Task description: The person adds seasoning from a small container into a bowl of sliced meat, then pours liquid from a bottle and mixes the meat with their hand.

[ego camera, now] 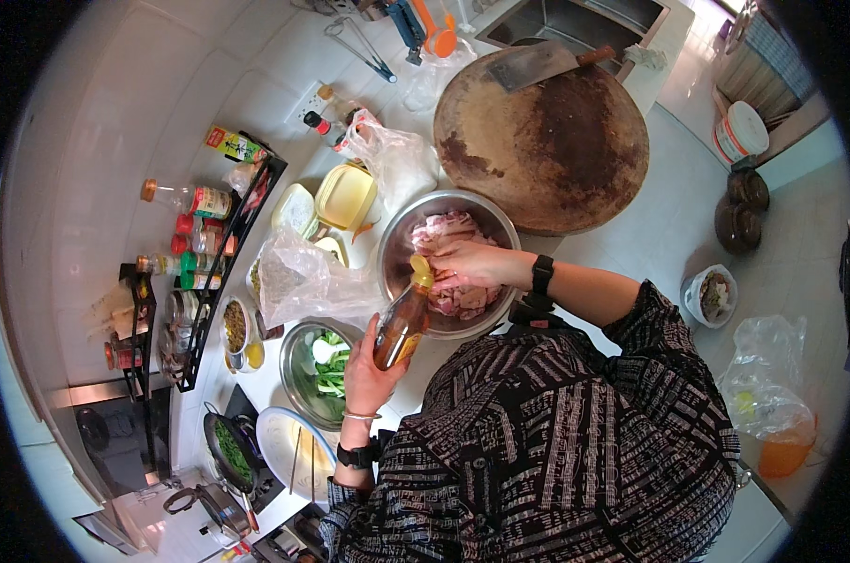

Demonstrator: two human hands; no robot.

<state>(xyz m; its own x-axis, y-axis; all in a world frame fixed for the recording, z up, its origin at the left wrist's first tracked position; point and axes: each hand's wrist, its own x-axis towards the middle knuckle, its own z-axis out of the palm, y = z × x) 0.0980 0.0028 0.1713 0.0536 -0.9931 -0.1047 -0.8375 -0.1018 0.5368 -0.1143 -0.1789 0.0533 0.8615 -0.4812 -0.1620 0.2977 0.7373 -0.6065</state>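
Note:
My left hand (367, 376) grips a clear bottle of brown liquid (402, 327), tilted with its yellow cap towards the right. Below the cap sits a stainless steel bowl (390, 246) holding sliced raw meat (453, 229). My right hand (467, 264) reaches over this bowl, its fingers beside the bottle's cap and above the meat. The cap partly covers those fingertips, so whether they touch the cap or the meat is unclear. Beside my left hand stands another metal bowl (289, 380) with cut green vegetables (332, 373) and a white spoon (326, 349).
A round wooden chopping board (495, 141) bears a cleaver (534, 67) near the sink (573, 28). Plastic bags (312, 281), yellow containers (346, 195) and a black spice rack (214, 281) line the wall side. A wok of greens (229, 450) and a large basin with chopsticks (274, 440) are at lower left.

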